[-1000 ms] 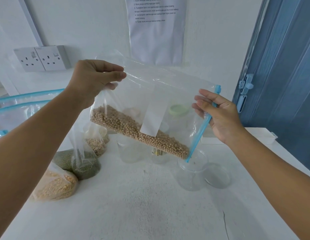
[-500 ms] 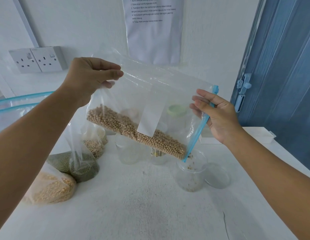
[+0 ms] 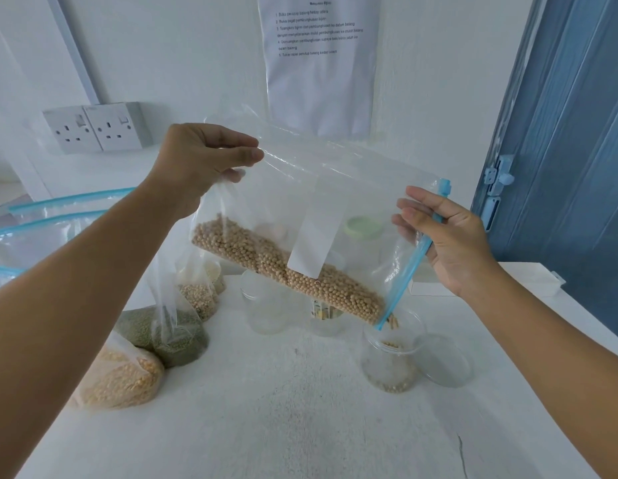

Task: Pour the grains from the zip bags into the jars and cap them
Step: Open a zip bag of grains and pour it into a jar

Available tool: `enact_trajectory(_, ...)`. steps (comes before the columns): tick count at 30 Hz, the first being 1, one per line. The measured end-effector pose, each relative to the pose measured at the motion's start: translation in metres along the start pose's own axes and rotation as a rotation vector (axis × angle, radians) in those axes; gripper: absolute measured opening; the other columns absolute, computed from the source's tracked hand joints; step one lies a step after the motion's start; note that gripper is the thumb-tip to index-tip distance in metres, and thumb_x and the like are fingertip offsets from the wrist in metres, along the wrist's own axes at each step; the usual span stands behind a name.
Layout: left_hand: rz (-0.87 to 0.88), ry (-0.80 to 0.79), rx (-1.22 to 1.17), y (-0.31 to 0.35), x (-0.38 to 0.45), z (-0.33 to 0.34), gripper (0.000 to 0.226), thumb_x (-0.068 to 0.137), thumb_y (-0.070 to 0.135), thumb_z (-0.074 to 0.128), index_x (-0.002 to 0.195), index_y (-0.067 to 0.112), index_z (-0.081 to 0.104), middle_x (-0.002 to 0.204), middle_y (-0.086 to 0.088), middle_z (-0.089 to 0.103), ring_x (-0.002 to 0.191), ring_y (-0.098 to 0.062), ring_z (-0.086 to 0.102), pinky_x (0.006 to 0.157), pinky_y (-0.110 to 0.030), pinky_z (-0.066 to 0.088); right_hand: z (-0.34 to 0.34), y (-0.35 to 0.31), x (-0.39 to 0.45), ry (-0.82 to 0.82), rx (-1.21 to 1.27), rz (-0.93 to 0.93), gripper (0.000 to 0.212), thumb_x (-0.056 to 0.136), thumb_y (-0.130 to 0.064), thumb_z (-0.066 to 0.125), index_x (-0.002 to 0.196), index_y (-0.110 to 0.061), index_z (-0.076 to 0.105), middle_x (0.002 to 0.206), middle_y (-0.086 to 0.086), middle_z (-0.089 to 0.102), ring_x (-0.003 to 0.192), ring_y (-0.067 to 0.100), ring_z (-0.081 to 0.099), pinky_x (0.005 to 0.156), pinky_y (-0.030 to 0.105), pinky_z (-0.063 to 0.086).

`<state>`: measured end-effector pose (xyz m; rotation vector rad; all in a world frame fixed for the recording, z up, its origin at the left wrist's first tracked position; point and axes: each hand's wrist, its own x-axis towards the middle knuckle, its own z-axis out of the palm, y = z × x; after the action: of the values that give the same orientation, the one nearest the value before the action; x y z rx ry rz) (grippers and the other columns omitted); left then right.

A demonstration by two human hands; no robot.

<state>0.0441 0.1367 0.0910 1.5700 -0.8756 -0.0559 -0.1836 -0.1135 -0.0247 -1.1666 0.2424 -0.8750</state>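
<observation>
white wall, blue door, perhaps folding

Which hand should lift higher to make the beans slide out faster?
Left. The left hand pinches the zip bag at its raised closed corner; the right hand steadies the mouth over the jar.

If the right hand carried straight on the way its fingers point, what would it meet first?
The right hand points its fingers left, pinching the blue zip edge of the clear plastic zip bag of round beige grains. Going on, it would likely press into that bag first; depth is unclear.
</observation>
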Motion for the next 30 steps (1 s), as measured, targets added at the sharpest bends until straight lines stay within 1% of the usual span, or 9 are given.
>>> enact_trajectory(2,-0.011,-0.017,0.000,0.000,0.001,-0.001,0.032,0.066,0.023,0.091,0.095,0.015,0.081,0.090,0.000,0.080,0.087,-0.010,0.075,0.085,-0.033,0.064,0.000,0.000,0.000,0.002,0.000,-0.002,0.032,0.090,0.002,0.072,0.118,-0.013,0.076,0.109,0.008,0.078,0.096,0.024,0.077,0.086,0.029,0.060)
enact_trajectory(4,-0.028,-0.054,-0.008,0.000,0.001,-0.004,0.038,0.064,0.023,0.092,0.099,0.015,0.081,0.089,0.001,0.079,0.089,-0.011,0.074,0.083,-0.029,0.063,0.000,0.000,-0.001,0.005,0.006,-0.003,0.032,0.090,0.003,0.071,0.119,-0.012,0.075,0.109,0.008,0.078,0.096,0.024,0.077,0.086,0.028,0.060)
enact_trajectory(7,-0.063,-0.145,-0.056,-0.001,0.001,-0.010,0.048,0.062,0.016,0.090,0.108,0.010,0.079,0.089,-0.005,0.077,0.095,-0.020,0.075,0.084,-0.033,0.063,0.000,-0.001,-0.001,0.008,0.018,0.001,0.032,0.090,0.004,0.071,0.118,-0.011,0.075,0.108,0.008,0.078,0.096,0.025,0.077,0.086,0.029,0.060)
enact_trajectory(9,-0.081,-0.188,-0.080,-0.003,0.001,-0.013,0.049,0.065,0.006,0.086,0.114,0.007,0.076,0.096,-0.009,0.076,0.097,-0.022,0.075,0.084,-0.037,0.064,-0.001,-0.001,-0.001,0.006,0.022,0.002,0.032,0.090,0.005,0.070,0.119,-0.010,0.075,0.108,0.008,0.078,0.096,0.025,0.077,0.086,0.029,0.061)
enact_trajectory(11,-0.089,-0.210,-0.081,-0.004,0.000,-0.013,0.050,0.067,0.001,0.084,0.116,0.006,0.075,0.103,-0.012,0.076,0.097,-0.023,0.076,0.085,-0.038,0.064,-0.001,-0.002,0.000,0.006,0.024,0.005,0.033,0.090,0.005,0.070,0.119,-0.010,0.075,0.109,0.008,0.078,0.096,0.025,0.076,0.087,0.029,0.060)
enact_trajectory(14,-0.090,-0.218,-0.077,-0.004,0.000,-0.013,0.049,0.068,0.001,0.082,0.116,0.006,0.075,0.109,-0.016,0.075,0.100,-0.024,0.076,0.085,-0.037,0.064,-0.003,-0.001,0.000,0.007,0.027,0.007,0.033,0.091,0.006,0.070,0.119,-0.009,0.075,0.109,0.009,0.078,0.096,0.025,0.076,0.087,0.029,0.060)
enact_trajectory(17,-0.080,-0.219,-0.080,-0.004,0.000,-0.013,0.048,0.070,0.002,0.083,0.117,0.005,0.075,0.110,-0.018,0.075,0.105,-0.028,0.075,0.085,-0.038,0.064,-0.003,0.000,-0.001,0.007,0.036,0.010,0.033,0.091,0.006,0.070,0.120,-0.008,0.074,0.108,0.009,0.078,0.096,0.025,0.076,0.085,0.028,0.060)
enact_trajectory(22,-0.054,-0.213,-0.090,-0.006,0.002,-0.012,0.049,0.067,0.001,0.084,0.115,0.004,0.076,0.106,-0.016,0.076,0.099,-0.034,0.077,0.086,-0.039,0.064,-0.004,-0.002,-0.001,0.006,0.031,0.009,0.034,0.090,0.004,0.071,0.121,-0.009,0.074,0.110,0.010,0.077,0.099,0.027,0.076,0.084,0.028,0.060)
enact_trajectory(30,-0.042,-0.201,-0.091,-0.005,0.002,-0.009,0.050,0.068,0.000,0.084,0.117,0.002,0.075,0.109,-0.020,0.075,0.098,-0.033,0.077,0.087,-0.037,0.064,-0.006,-0.004,-0.003,0.010,0.032,0.011,0.034,0.090,0.005,0.071,0.122,-0.008,0.074,0.112,0.010,0.077,0.100,0.028,0.076,0.086,0.029,0.060)
